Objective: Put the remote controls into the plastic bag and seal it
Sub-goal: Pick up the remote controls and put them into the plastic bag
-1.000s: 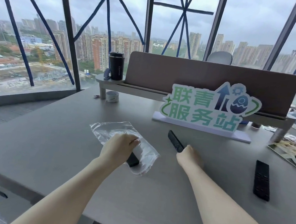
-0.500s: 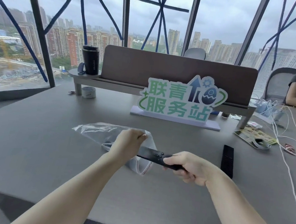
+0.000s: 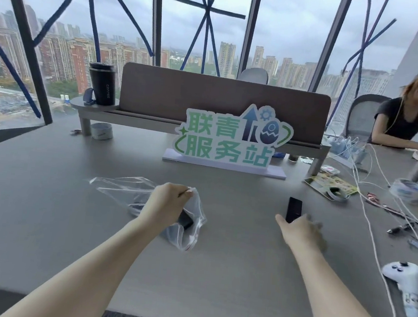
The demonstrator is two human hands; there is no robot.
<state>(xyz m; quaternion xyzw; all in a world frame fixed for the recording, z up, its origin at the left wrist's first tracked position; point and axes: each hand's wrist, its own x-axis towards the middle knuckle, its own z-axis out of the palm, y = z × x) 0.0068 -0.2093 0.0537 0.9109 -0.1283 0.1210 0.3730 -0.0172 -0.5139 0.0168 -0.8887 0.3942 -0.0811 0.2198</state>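
Now, seen from the head camera, the loading step looks partly done: dark remotes already lie inside the clear plastic bag (image 3: 132, 197) on the bench (image 3: 230, 267), one end poking out at its mouth. The left hand (image 3: 165, 202) pinches the bag's rim, its grip closed on the plastic and holding the mouth up. The right hand (image 3: 300, 231) is blurred, fingers spread loosely and empty, right at the near end of the last remote (image 3: 294, 209) lying flat on the bench; contact I cannot tell. Next, probably: close on that remote, carry it left, slide it in, then seal.
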